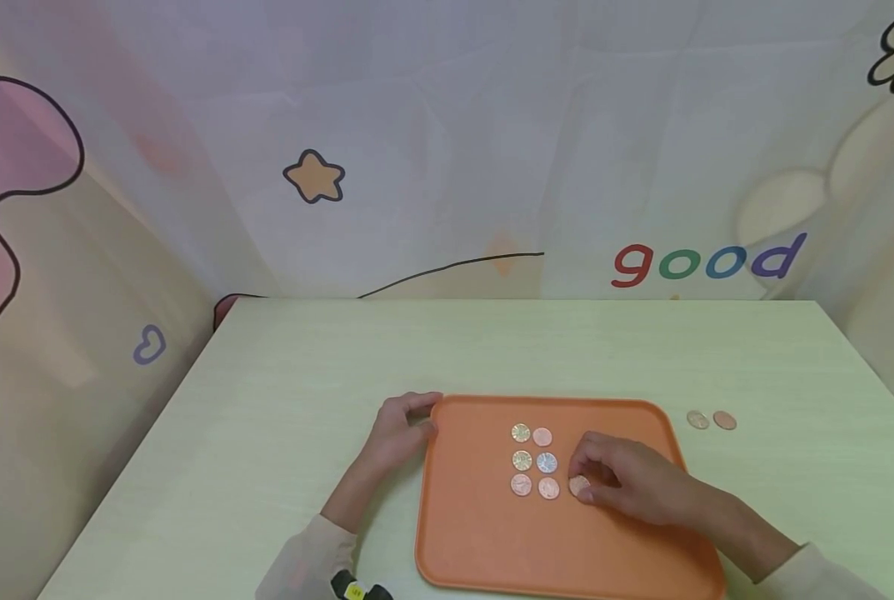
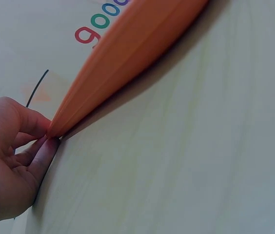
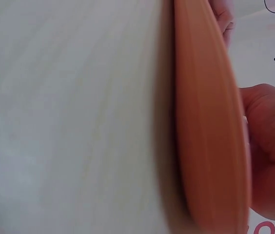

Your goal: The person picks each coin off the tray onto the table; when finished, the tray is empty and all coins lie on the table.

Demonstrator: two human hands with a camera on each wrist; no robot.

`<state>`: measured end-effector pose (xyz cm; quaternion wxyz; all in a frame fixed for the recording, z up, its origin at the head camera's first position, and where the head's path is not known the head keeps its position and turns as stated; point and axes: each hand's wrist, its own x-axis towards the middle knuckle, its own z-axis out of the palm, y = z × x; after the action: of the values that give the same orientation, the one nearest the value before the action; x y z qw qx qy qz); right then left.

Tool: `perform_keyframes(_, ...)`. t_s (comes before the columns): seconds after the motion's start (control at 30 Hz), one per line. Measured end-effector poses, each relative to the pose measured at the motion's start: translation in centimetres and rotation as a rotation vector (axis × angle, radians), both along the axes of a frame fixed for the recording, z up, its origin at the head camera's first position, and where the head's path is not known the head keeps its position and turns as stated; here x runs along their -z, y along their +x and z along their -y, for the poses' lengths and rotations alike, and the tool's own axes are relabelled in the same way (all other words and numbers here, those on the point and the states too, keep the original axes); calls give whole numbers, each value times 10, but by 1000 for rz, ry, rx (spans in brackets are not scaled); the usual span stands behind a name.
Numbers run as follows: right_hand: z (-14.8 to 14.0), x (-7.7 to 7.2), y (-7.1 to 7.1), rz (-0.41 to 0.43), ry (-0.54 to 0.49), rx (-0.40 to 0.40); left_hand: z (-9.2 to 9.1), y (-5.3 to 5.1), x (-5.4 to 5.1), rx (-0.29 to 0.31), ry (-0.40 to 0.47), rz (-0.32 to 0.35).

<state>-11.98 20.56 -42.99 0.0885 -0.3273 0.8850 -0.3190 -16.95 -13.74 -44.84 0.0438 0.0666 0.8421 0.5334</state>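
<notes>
We are seeing one coin [image 1: 578, 485] being pinched by the right hand [image 1: 637, 479] within the orange tray [image 1: 476, 537], just right of six coins [image 1: 521, 460] that are lying there in three rows of two, while the left hand [image 1: 397, 429] is gripping the tray's far left corner. Two more coins [image 1: 725, 420] are lying on the pale green counter [image 1: 417, 350] beyond the tray's right side, and a printed backdrop [image 1: 447, 183] is rising behind.
</notes>
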Motion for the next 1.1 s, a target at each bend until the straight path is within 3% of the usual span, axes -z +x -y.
perform_keyframes(0.53, -2, 6, -1, -60, -109, -81, 0, 1, -1, 2, -9, -11)
perform_keyframes(0.83, -5, 3, -2, 33, -89, -67, 0, 0, 0, 1, -8, -12)
perform_keyframes(1.1, -7, 5, -3, 96, -151, -79, 0, -1, 1, 0, -1, -1)
